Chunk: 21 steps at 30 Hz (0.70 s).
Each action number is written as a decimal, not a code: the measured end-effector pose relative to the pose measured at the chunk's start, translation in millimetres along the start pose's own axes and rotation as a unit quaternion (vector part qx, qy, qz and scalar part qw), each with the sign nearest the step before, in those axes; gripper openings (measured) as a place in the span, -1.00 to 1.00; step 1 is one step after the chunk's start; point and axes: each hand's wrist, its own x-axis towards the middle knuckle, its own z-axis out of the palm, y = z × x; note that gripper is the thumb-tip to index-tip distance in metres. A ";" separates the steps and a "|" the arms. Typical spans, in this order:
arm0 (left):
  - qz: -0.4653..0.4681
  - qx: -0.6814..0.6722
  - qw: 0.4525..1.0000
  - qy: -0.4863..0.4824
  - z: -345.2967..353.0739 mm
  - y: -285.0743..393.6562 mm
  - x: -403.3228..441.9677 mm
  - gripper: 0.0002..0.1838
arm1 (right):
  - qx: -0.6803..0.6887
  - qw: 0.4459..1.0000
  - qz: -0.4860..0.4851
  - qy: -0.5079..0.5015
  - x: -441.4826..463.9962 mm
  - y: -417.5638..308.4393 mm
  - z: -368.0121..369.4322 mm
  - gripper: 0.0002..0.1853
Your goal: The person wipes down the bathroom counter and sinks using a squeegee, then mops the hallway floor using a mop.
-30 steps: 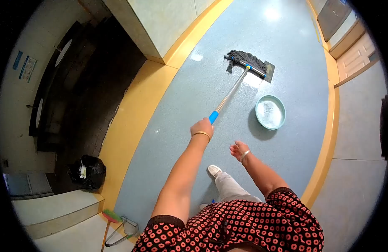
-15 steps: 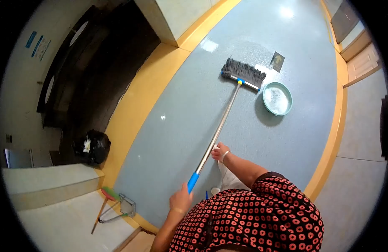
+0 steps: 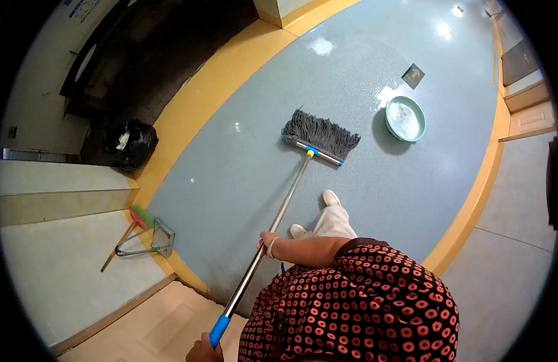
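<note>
A mop with a grey string head [image 3: 325, 133] rests on the blue-grey floor ahead of me, its metal pole [image 3: 283, 208] slanting down to the lower left. My left hand [image 3: 204, 350] is closed round the end of the blue grip [image 3: 219, 330], partly cut off by the frame's bottom edge. Farther up the pole, my right hand [image 3: 268, 242] wraps its fingers about the metal, a pale bracelet on the wrist. To the right of the mop head stands a light green basin [image 3: 405, 120] holding foamy water.
A black trash bag [image 3: 134, 146] sits by the yellow border at left. Below it, a broom [image 3: 139, 217] and a dustpan [image 3: 164, 236] lie near the wall. My light shoes [image 3: 331, 198] are on the floor. A dark arrow sign [image 3: 413, 76] marks the floor beyond the basin.
The mop head has come closer to me and away from the basin. Both hands have moved down and left with the pole, and my right hand's fingers now wrap it.
</note>
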 end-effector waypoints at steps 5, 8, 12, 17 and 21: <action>-0.010 0.054 0.997 0.062 25.2 -1.3 2.9 -0.77 | -0.007 1.000 -0.004 -0.027 9.9 7.9 -5.8 -0.85; -0.025 0.029 0.999 0.039 36.6 -12.5 4.0 -0.78 | -0.061 0.994 -0.065 -0.061 19.5 11.4 -0.9 -0.86; -0.021 0.022 0.998 0.059 30.6 -3.4 16.9 -0.78 | -0.007 0.985 -0.135 -0.107 14.6 -17.1 7.9 -0.89; 0.038 0.011 0.997 0.065 3.1 -7.2 35.3 -0.73 | -0.012 0.984 -0.137 -0.109 -1.6 -37.4 18.8 -0.90; 0.095 0.035 0.992 0.071 -16.6 -35.7 60.5 -0.71 | 0.052 0.983 -0.113 -0.135 -5.0 -38.0 29.2 -0.90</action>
